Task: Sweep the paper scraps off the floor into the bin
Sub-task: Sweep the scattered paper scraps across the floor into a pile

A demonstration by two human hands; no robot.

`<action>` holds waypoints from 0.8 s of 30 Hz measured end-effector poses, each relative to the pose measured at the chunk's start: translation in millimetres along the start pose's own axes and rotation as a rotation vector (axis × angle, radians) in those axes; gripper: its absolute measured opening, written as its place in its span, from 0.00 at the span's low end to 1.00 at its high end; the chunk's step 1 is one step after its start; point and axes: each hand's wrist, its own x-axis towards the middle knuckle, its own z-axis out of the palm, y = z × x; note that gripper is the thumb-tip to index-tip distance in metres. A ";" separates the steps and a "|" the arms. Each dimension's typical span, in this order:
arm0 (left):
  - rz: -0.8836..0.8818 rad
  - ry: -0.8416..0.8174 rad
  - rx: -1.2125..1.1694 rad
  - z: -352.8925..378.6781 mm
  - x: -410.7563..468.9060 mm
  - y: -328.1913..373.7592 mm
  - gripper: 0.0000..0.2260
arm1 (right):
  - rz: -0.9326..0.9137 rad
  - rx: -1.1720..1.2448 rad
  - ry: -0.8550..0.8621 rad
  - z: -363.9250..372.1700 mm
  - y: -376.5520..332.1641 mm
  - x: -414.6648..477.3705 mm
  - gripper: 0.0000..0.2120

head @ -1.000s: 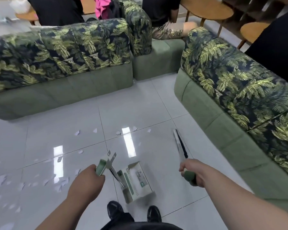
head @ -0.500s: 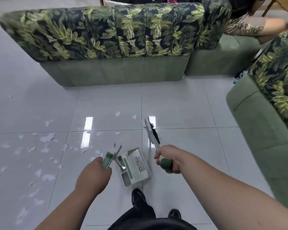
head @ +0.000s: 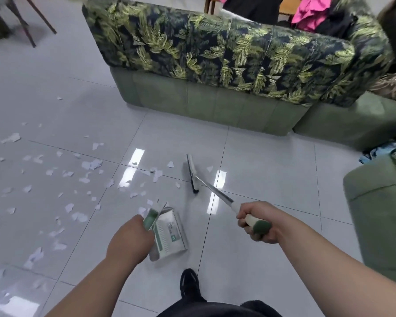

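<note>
Tiled floor (head: 268, 161); hands (head: 129, 239) (head: 257, 221) clutch dustpan (head: 169, 234), broom (head: 193, 173).

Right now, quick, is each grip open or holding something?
Left grip: closed, holding the dustpan by its handle.
Right grip: closed, holding the broom by its handle.
</note>
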 end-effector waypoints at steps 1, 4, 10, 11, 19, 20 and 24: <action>-0.007 -0.001 -0.007 -1.8 0.5 -4.1 0.07 | -0.009 -0.018 0.033 -1.7 -3.8 -0.7 0.10; -0.044 0.008 -0.043 -5.2 2.9 -16.6 0.07 | -0.023 -0.079 0.124 -10.6 -18.8 1.8 0.09; -0.135 0.037 -0.098 1.8 -1.1 -40.2 0.08 | -0.007 -0.192 0.253 -23.6 -45.7 25.7 0.06; -0.150 0.039 -0.100 3.9 -2.9 -43.2 0.08 | -0.003 -0.196 0.263 -24.4 -49.7 32.0 0.07; -0.314 0.068 -0.162 8.4 -17.0 -50.8 0.07 | 0.029 -0.233 0.160 18.0 -85.9 80.7 0.11; -0.339 0.075 -0.175 8.6 -18.2 -48.7 0.06 | 0.033 -0.227 0.144 29.2 -88.9 86.8 0.13; -0.428 0.095 -0.209 10.1 -20.0 -36.4 0.07 | 0.044 -0.286 0.040 83.7 -100.4 101.8 0.12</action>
